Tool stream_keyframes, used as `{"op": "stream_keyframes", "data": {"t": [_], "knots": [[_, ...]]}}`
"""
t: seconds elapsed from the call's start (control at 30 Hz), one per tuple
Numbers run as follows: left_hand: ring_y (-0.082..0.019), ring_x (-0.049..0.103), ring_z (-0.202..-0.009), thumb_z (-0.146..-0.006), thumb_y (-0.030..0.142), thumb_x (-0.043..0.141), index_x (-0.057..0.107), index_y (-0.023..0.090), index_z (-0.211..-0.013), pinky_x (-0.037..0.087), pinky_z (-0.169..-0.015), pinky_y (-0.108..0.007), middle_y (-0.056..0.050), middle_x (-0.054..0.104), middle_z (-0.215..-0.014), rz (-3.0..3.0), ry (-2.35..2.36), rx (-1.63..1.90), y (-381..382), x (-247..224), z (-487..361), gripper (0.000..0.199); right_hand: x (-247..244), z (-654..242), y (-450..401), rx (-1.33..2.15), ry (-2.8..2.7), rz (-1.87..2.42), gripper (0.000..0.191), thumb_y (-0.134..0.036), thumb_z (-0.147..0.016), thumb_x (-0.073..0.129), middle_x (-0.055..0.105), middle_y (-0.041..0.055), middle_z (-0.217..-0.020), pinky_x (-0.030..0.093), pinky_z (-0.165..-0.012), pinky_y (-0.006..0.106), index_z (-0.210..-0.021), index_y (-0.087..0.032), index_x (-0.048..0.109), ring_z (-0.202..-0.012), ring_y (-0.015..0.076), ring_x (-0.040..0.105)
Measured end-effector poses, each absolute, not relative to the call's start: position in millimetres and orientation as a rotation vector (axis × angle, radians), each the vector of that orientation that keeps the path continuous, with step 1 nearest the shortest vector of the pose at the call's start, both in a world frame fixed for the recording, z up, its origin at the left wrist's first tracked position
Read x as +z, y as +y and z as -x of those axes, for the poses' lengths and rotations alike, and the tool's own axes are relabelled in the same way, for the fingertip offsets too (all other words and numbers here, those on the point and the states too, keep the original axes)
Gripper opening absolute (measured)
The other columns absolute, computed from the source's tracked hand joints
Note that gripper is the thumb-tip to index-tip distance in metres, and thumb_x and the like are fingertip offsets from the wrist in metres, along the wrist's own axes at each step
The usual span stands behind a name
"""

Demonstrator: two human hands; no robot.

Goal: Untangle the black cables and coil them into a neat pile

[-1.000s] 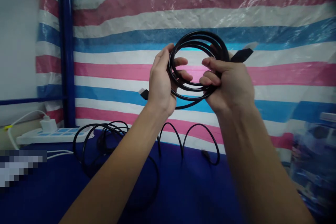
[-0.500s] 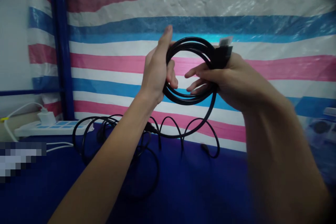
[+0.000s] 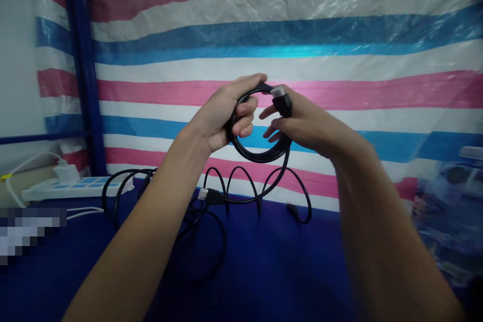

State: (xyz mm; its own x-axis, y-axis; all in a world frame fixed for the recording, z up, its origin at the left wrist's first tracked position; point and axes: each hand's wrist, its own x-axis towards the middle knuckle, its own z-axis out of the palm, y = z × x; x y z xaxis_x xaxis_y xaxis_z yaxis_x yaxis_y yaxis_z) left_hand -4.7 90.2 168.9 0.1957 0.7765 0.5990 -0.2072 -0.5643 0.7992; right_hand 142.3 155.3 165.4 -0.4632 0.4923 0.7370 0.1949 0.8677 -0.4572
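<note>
Black cable (image 3: 260,157), one: a round coil of several turns, smooth rubbery-looking jacket, held up in the air above the dark blue tabletop (image 3: 279,266), between both hands. Left hand (image 3: 222,110): curled about the coil's left side, fingers through the ring, thumb along the top. Right hand (image 3: 309,123): pinching the right side between thumb and fingers, beside an upper plug (image 3: 282,104), blocky, black with pale tip. Lower plug (image 3: 215,196), matching: on a free tail sweeping below and left. Handling, as judged: keep turns evenly stacked, grip light enough to avoid kinks, and mind the tail, which could snag the springy black cord (image 3: 292,210) on the far side. Backdrop: striped sheet (image 3: 339,95), glossy, creased, plastic-looking.
</note>
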Motion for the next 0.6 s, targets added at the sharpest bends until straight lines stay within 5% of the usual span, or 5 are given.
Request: {"op": "stream_keyframes", "data": {"t": [0.2,0.4,0.5,0.6], "knots": [[-0.003,0.011,-0.030,-0.083,0.049,0.046,0.051,0.017,-0.069,0.011,-0.030,-0.017,0.009,0.016,-0.045,-1.462,0.831,1.644,106.6,161.6,6.9,0.035,167.1,-140.9,156.1,0.159,-2.012,0.548,0.018,0.004,-0.066,0.056,0.059,0.0047,-0.063,0.038,-0.039,0.022,-0.069,-0.013,0.062,-0.049,0.0137,0.054],[-0.004,0.013,-0.033,-0.077,0.038,0.051,0.041,0.018,-0.054,0.010,-0.032,-0.019,0.006,0.019,-0.046,-1.529,0.891,2.012,113.1,159.2,0.8,0.032,166.5,-134.1,143.8,0.463,-1.937,0.411,0.014,-0.013,-0.081,0.050,0.053,0.0003,-0.057,0.040,-0.036,0.024,-0.087,-0.014,0.063,-0.039,0.0098,0.049],[-0.006,0.018,-0.035,-0.080,0.040,0.049,0.041,0.019,-0.055,0.017,-0.035,-0.021,0.006,0.021,-0.047,-1.511,0.876,2.082,111.5,159.0,-3.9,0.034,164.5,-128.0,145.7,0.592,-1.788,0.328,0.011,-0.019,-0.081,0.052,0.033,-0.0062,-0.045,0.029,-0.030,0.021,-0.079,-0.015,0.062,-0.033,0.0061,0.035],[-0.009,0.037,-0.046,-0.084,0.042,0.046,0.045,0.018,-0.059,0.031,-0.045,-0.020,0.001,0.036,-0.052,-1.570,0.919,2.260,107.9,160.6,-6.8,0.035,165.4,-126.5,150.0,0.618,-1.636,0.368,0.013,-0.025,-0.080,0.055,0.030,-0.0071,-0.045,0.025,-0.029,0.021,-0.082,-0.017,0.064,-0.031,0.0055,0.031]]}}
